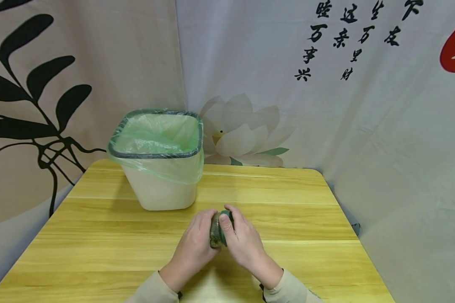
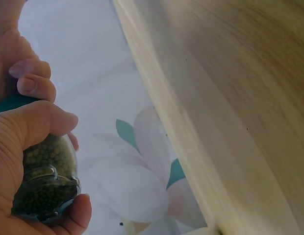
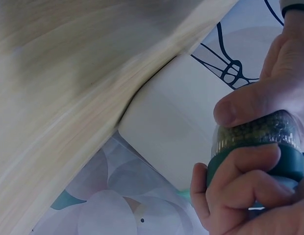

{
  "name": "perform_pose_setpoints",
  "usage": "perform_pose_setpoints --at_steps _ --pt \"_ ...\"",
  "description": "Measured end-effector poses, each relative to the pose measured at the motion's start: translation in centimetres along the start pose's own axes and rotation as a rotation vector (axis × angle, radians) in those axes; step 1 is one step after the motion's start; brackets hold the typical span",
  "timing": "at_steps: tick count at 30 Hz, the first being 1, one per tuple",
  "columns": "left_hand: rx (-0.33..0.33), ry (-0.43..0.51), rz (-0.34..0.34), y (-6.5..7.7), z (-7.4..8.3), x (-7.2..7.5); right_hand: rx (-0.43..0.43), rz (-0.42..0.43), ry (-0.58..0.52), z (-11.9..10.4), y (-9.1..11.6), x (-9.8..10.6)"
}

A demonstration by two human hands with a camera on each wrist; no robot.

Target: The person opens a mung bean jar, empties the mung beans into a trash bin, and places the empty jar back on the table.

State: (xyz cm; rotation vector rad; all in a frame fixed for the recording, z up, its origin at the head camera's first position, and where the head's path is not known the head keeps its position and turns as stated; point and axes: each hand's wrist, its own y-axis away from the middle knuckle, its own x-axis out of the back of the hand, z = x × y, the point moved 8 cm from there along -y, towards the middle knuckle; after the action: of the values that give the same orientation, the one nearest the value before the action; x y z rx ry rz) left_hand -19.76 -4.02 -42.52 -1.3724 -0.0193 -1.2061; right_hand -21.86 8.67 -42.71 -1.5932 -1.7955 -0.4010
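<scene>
Between both hands, above the table, is a small clear jar (image 2: 50, 159) filled with green beans that look like mung beans. My left hand (image 1: 198, 237) grips the jar's body, its thumb across the side. The green lid (image 3: 284, 161) is gripped by my right hand (image 1: 246, 237), whose fingers wrap around it. In the head view the jar lies on its side, lid toward the right, and the hands hide much of it. The right wrist view shows the lid against the jar's ribbed end.
A white bin (image 1: 161, 189) with a green plastic liner (image 1: 155, 134) stands at the back left of the wooden table (image 1: 288, 210). Printed cloth (image 1: 246, 54) hangs behind the table and along its sides.
</scene>
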Motion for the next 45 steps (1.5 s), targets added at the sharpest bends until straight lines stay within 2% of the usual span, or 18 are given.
perform_pose_setpoints --at_steps 14,22,45 --pt "0.049 0.027 -0.032 0.28 -0.15 -0.23 0.009 0.007 0.023 -0.2 -0.11 0.06" --pt "0.057 0.049 -0.02 0.38 -0.15 -0.18 0.023 0.013 0.032 -0.33 -0.02 0.15" --pt "0.09 0.083 -0.047 0.36 -0.32 -0.2 0.071 0.048 0.086 -0.62 0.14 0.36"
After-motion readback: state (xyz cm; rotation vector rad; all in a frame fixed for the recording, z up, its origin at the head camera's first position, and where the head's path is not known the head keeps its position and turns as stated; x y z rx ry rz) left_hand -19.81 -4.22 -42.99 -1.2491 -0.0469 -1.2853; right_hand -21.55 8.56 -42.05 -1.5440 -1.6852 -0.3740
